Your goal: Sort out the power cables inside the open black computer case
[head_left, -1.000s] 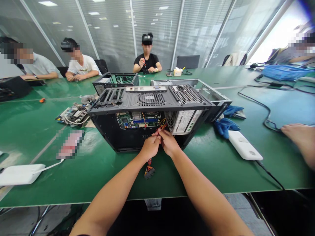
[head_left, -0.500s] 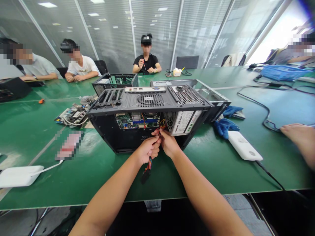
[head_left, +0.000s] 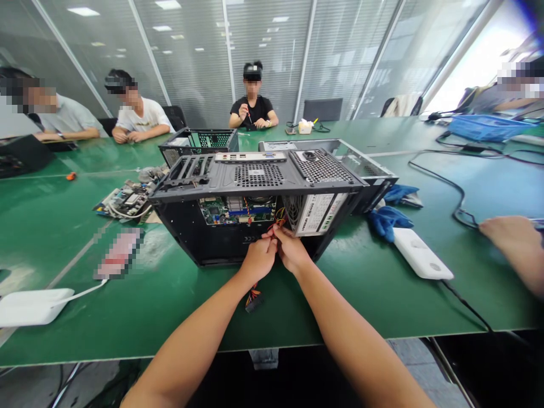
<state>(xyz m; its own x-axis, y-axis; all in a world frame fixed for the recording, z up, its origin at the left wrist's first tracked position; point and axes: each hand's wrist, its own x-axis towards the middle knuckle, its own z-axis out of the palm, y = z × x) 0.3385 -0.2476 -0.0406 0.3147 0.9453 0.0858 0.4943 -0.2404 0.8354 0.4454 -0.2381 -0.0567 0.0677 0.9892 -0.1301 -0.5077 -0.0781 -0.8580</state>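
Note:
An open black computer case point(head_left: 255, 175) lies on its side on the green table point(head_left: 63, 226), its motherboard point(head_left: 238, 208) and power supply point(head_left: 317, 211) showing through the open face. My left hand point(head_left: 258, 259) and my right hand point(head_left: 290, 249) meet at the case's front opening, both closed on a bundle of coloured power cables point(head_left: 274, 226). A black connector point(head_left: 253, 299) on that bundle hangs below my left hand, near the table surface.
A loose circuit board point(head_left: 125, 199) lies left of the case, blue gloves point(head_left: 389, 218) and a white box point(head_left: 420, 255) to its right, another white box point(head_left: 29, 306) at the near left. A second case point(head_left: 361, 164) stands behind. Another person's hand point(head_left: 510, 238) rests at right; several people sit opposite.
My left hand has shifted up and slightly right along the cables, back against my right hand. The hanging connector swung a little. The case has not moved.

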